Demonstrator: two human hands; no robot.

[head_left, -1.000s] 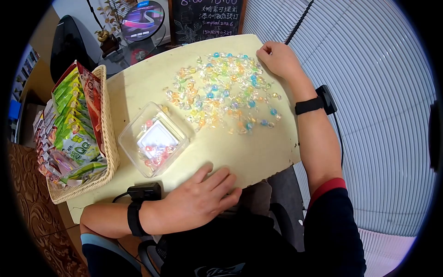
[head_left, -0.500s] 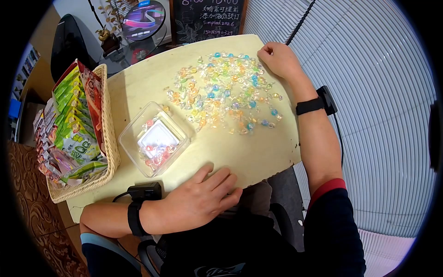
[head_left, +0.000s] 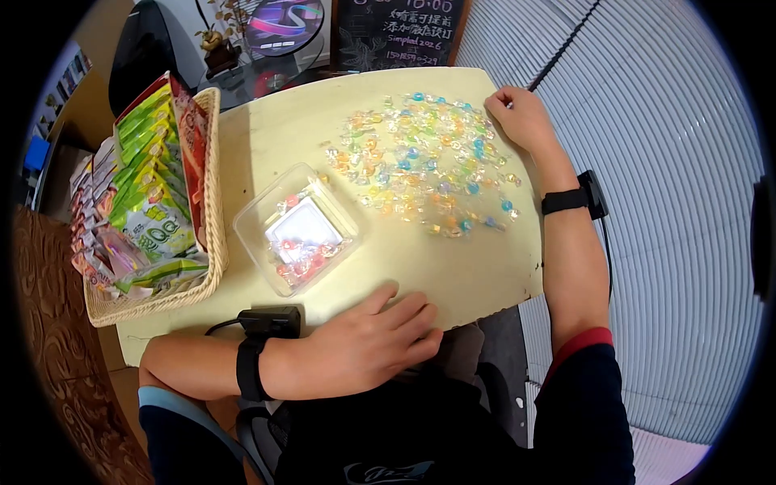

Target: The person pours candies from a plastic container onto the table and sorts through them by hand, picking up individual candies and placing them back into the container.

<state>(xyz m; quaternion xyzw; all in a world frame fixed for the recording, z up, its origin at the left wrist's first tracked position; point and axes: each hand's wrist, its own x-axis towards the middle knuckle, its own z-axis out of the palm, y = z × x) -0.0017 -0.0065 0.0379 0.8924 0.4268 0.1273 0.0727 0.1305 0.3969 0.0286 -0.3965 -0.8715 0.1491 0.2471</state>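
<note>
Many small wrapped candies (head_left: 428, 162) in orange, yellow, green, blue and clear lie spread over the table (head_left: 453, 283). My right hand (head_left: 521, 120) rests at the table's far right edge, beside the candies, its fingers curled in. Whatever it may hold is hidden. Near the front edge lies my left hand (head_left: 376, 339), palm down, fingers apart and loosely bent, holding nothing visible. Beyond it and to its left stands a clear plastic box (head_left: 250, 259), with red and pink candies (head_left: 301, 267) and a white square piece (head_left: 301, 225) inside.
A wicker basket (head_left: 217, 210) full of green and red snack packets (head_left: 153, 202) occupies the table's left side. Ribbed white blinds (head_left: 671, 202) run along the right. Behind the table are a chalkboard (head_left: 396, 32) and a round glass stand (head_left: 279, 69).
The whole view has shifted, so the table and things on it appear farther right. Both hands keep nearly the same places at the table; the candies and box look unchanged.
</note>
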